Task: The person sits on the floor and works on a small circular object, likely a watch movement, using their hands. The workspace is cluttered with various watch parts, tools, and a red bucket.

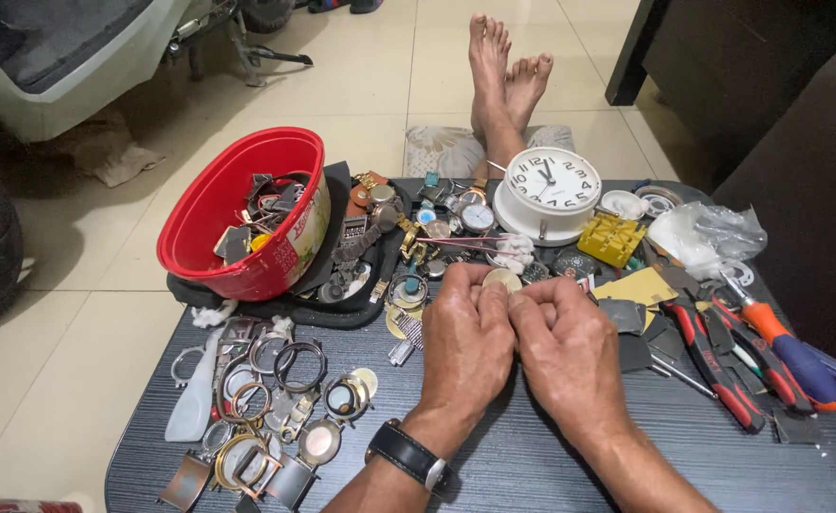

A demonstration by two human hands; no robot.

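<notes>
Nearest to the camera, the left forearm carries a black wristwatch (408,454) and is cut off by the lower edge, as is the right forearm. The left hand (465,344) and the right hand (568,350) meet above the dark table (532,446), and their fingertips pinch together a small round pale disc (502,278); most of the disc is hidden behind the fingers, so its kind is hard to tell. Left of the hands lies a heap of empty watch cases (266,408). Behind them a red oval tub (245,211) sits tilted on a black tray (275,302); inside it are dark small parts, too mixed to name. A white clock (548,190) stands behind the hands, and red-handled pliers (712,356) lie at the right.
</notes>
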